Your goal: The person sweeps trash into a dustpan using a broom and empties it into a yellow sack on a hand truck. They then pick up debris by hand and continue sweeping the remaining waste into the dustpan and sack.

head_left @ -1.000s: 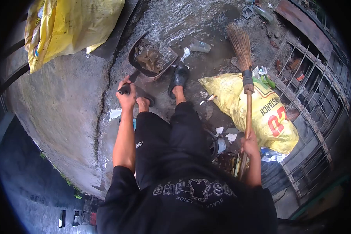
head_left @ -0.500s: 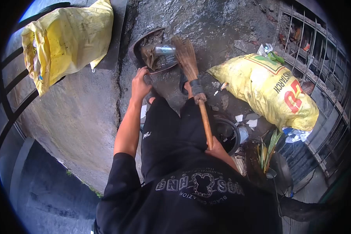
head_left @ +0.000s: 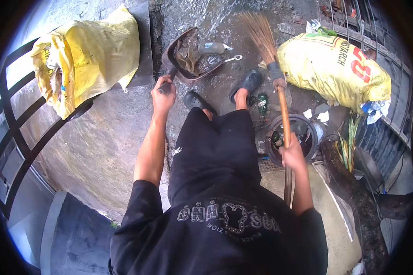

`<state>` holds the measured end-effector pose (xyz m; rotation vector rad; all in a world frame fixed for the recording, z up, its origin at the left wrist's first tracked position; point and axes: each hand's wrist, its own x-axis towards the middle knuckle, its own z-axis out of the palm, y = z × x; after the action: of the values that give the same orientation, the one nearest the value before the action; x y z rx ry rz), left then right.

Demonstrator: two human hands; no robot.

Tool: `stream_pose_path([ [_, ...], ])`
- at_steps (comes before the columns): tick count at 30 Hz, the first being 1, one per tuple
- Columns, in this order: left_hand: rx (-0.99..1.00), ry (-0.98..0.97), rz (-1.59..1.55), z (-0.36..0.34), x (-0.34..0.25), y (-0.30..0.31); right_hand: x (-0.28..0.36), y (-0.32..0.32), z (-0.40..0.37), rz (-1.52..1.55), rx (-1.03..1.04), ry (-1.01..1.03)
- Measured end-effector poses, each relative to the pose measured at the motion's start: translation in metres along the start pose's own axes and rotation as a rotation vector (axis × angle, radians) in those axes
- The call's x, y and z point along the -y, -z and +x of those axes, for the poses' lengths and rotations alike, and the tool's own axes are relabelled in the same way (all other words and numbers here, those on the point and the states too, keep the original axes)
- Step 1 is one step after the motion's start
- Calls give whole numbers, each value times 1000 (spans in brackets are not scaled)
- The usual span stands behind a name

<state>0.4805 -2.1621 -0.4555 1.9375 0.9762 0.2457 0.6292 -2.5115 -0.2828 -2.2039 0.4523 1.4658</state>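
My left hand is closed around the short handle of a dark reddish-brown dustpan, which rests on the wet ground ahead of my feet. In the pan lie crumpled brown scraps and a clear plastic bottle. A white plastic spoon sticks out over the pan's right side. My right hand grips the wooden handle of a stick broom. The broom's bristles fan out to the right of the dustpan, apart from it.
A yellow sack stands at the left beside black metal bars. Another stuffed yellow sack lies at the right near a metal grille. A green bottle and a round tub are by my right foot. A log lies at lower right.
The broom has swung right, away from the dustpan and the plastic bottle. My right hand has moved outward from my hip with it. The spoon at the pan now shows.
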Motion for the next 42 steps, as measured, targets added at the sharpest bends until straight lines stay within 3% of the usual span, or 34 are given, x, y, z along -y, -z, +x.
stream_pose_path([
  [4, 35, -19, -22, -13, 1, 22, -7, -37, 31, -23, 5, -33],
  [6, 48, -37, -11, -17, 10, 28, -28, -72, 21, -80, 107, 4],
  [8, 120, -153, 122, -23, 21, 30, -38, -108, -1, 5, 248, -84],
  [10, 128, -116, 155, -29, 29, 29, -81, -135, -7, -173, 252, 380],
  [16, 110, -134, 160, -29, 43, 21, -155, -143, -37, -115, 301, -25],
  [18, 95, -161, 134, -25, 44, 27, -119, -115, -79, -157, 107, 251],
  [20, 169, -54, 100, -29, 43, 43, -81, -88, -95, 27, 108, 54],
  [22, 180, -121, 89, -33, 55, 50, -68, -73, -75, 89, 66, -129],
  [26, 255, -162, 46, -44, 52, 59, -72, -76, -21, 185, -46, -61],
  [28, 244, -256, 81, -51, 54, 61, -83, -96, -12, 203, 72, -92],
  [31, 270, -225, 91, -64, 60, 56, -90, -143, -37, 172, 306, -106],
  [32, 298, -231, 99, -62, 64, 53, -156, -177, -19, -103, 119, 504],
  [33, 305, -202, 86, -61, 63, 48, -136, -177, -25, -143, 324, 332],
  [34, 304, -204, 87, -58, 63, 44, -116, -179, -34, -16, 405, 36],
  [36, 293, -133, 146, -54, 58, 37, -124, -175, -46, 147, 483, 240],
  [37, 267, -177, 173, -50, 55, 35, -129, -173, -46, 143, 482, 243],
  [39, 225, -148, 174, -47, 51, 33, -145, -170, -42, 71, 477, 194],
  [41, 173, -122, 181, -42, 48, 35, -169, -152, -46, 173, 378, -28],
  [42, 178, -61, 152, -42, 46, 36, -141, -132, -63, 75, 269, 164],
])
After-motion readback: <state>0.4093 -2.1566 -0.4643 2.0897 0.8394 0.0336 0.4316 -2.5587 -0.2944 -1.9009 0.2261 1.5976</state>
